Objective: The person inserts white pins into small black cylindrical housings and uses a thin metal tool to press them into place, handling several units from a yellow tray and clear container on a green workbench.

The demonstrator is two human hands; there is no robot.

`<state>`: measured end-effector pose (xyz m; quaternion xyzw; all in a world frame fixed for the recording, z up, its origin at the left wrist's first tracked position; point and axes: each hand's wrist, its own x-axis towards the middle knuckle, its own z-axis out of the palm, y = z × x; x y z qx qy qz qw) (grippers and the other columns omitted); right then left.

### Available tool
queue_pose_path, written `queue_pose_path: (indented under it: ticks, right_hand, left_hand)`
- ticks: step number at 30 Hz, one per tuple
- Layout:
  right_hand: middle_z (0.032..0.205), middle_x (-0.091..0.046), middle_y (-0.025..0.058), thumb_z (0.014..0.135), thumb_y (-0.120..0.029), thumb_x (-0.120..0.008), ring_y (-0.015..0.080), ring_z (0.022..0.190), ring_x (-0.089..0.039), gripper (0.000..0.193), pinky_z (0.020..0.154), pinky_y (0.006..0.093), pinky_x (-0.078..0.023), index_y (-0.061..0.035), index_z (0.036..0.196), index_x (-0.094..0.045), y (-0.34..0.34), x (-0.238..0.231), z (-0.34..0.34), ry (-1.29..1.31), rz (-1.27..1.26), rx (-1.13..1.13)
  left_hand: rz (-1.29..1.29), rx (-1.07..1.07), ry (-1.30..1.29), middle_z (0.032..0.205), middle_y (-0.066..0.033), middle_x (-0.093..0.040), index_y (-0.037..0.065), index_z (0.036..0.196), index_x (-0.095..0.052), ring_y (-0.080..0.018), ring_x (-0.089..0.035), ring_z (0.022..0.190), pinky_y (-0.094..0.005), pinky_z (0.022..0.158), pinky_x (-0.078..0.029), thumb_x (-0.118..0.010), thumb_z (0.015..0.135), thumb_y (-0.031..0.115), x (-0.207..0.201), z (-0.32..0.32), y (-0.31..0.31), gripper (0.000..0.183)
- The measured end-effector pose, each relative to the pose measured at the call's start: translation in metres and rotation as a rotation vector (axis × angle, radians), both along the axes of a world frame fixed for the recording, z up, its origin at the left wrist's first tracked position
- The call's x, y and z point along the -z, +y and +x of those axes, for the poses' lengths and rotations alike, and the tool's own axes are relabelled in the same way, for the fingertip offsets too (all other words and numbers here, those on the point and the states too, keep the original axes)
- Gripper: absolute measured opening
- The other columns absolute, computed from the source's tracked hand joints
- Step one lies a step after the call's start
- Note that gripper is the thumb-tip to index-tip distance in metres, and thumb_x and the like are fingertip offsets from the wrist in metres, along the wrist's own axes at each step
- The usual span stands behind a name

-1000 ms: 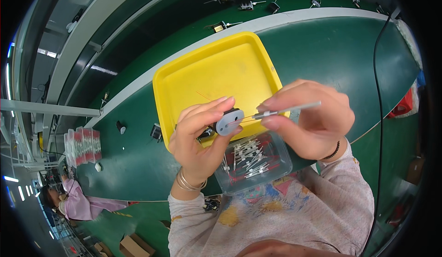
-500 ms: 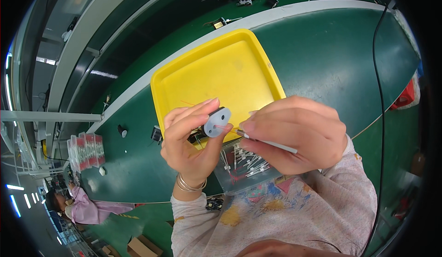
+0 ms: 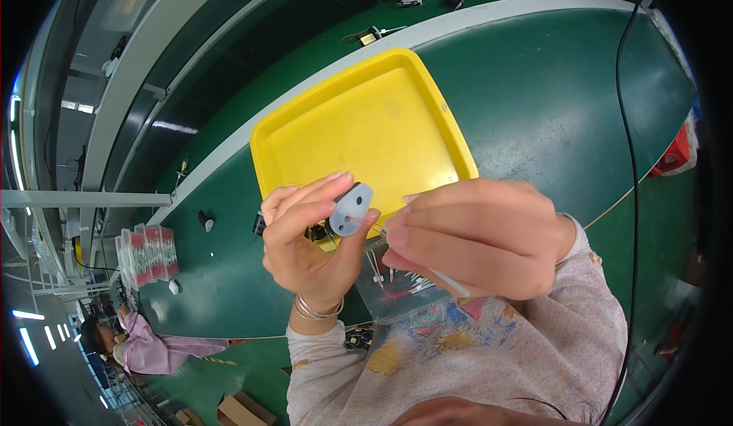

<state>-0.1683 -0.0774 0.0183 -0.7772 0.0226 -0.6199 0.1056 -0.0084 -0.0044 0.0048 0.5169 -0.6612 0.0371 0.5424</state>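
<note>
The tabletop (image 3: 551, 84) catches glare — edges bend, darkening.

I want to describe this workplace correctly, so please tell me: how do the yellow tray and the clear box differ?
Colour: the yellow tray is solid yellow, while the clear box is see-through.
Size: the tray looks clearly larger than the box.
Place: the box is close to the person's shirt; the tray lies farther away.
Shared: the left hand partly hides the tray, and the right hand partly hides the box.

A green surface (image 3: 534, 82) carries a yellow tray (image 3: 343, 136) beyond the left hand (image 3: 311, 246) — and, well left of that hand, clear boxes (image 3: 149, 255).
</note>
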Motion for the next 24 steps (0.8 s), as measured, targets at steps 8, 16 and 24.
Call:
queue_pose_path:
  ticks: [8,16,24]
  right_hand:
    - [0.075,-0.061,0.0107,0.060,-0.007,-0.061,0.0188,0.064,-0.062,0.022,0.056,0.0245,-0.051,0.0025,0.080,-0.063,0.0018,-0.0013,-0.0014,0.020,0.010,-0.034]
    - [0.076,-0.060,0.0075,0.059,-0.003,-0.062,0.0178,0.061,-0.060,0.022,0.053,0.0246,-0.049,0.0001,0.081,-0.064,-0.0020,-0.0052,-0.0050,0.103,0.197,-0.071]
    - [0.076,-0.064,0.0026,0.060,-0.005,-0.078,0.0158,0.065,-0.061,0.022,0.056,0.0241,-0.048,-0.0065,0.080,-0.069,-0.0020,-0.0002,0.0031,0.139,0.284,-0.092]
  left_hand:
    - [-0.012,-0.021,0.008,0.092,-0.0098,-0.068,0.010,0.097,-0.047,-0.0215,-0.065,0.088,-0.0342,0.082,-0.036,-0.079,0.064,0.006,0.0013,0.0005,0.0017,0.046]
    - [0.008,0.022,-0.005,0.092,-0.0093,-0.068,0.010,0.097,-0.048,-0.0214,-0.065,0.088,-0.0342,0.083,-0.036,-0.078,0.064,0.006,-0.0031,0.0004,0.0032,0.045]
    - [0.057,0.030,-0.123,0.089,-0.0103,-0.068,0.008,0.098,-0.051,-0.0223,-0.065,0.084,-0.0331,0.080,-0.038,-0.080,0.062,0.006,-0.0053,0.0019,0.0029,0.046]
